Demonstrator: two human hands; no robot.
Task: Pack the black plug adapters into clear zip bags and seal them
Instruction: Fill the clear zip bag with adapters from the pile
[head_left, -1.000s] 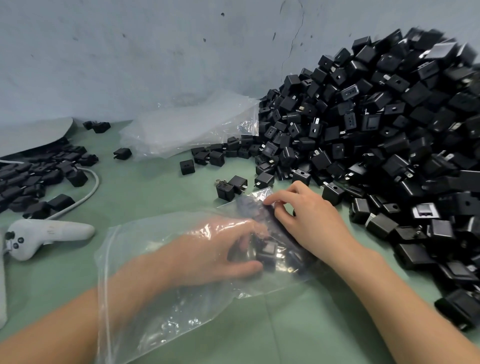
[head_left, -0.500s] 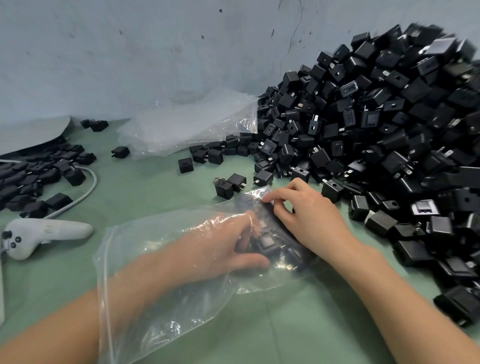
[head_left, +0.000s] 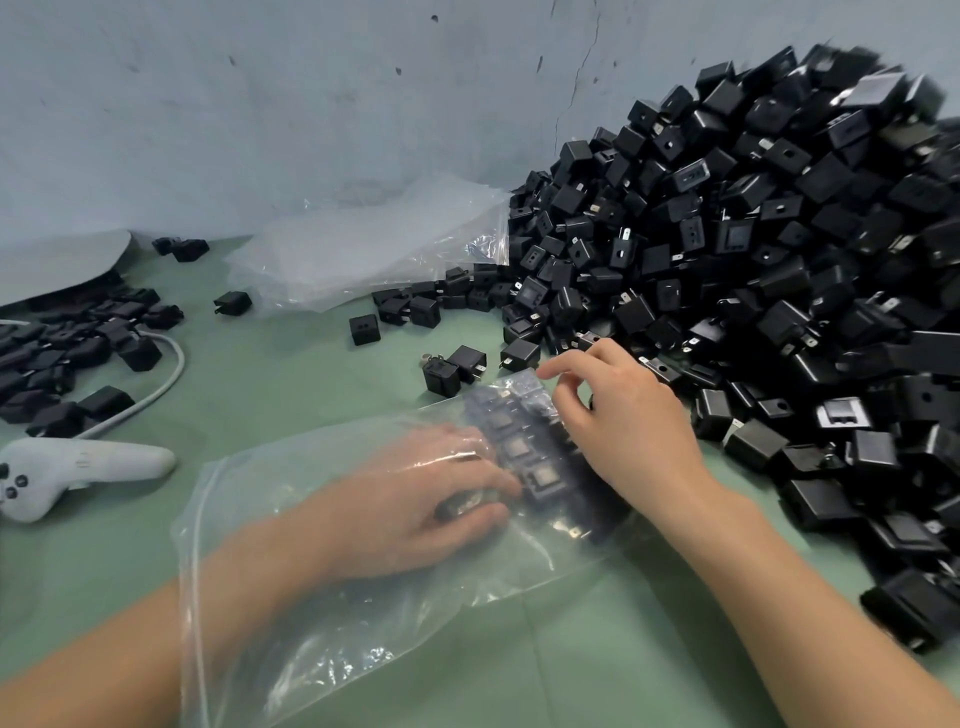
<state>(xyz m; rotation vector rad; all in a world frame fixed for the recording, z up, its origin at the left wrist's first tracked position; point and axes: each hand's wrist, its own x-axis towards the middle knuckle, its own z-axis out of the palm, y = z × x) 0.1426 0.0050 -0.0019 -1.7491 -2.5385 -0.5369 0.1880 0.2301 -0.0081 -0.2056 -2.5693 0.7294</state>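
Observation:
A clear zip bag (head_left: 322, 623) lies on the green table with its mouth toward me. My left hand (head_left: 405, 499) is deep inside it, thumb and fingers curled round a black plug adapter at the end of a row of adapters (head_left: 524, 447) in the bag's far end. My right hand (head_left: 623, 426) rests on the outside of the bag over that row, fingers loosely bent and index finger stretched out. A big pile of loose black adapters (head_left: 753, 234) rises just right of my right hand.
A stack of empty clear bags (head_left: 363, 249) leans at the wall behind. Three loose adapters (head_left: 452, 369) lie just beyond the bag. At the left are a white controller (head_left: 78, 467), its cable (head_left: 161, 384) and more dark adapters (head_left: 62, 353).
My right hand let go of its pinch on the bag's far corner and lifted its index finger. My left hand shifted slightly inside the bag, lining up the adapters.

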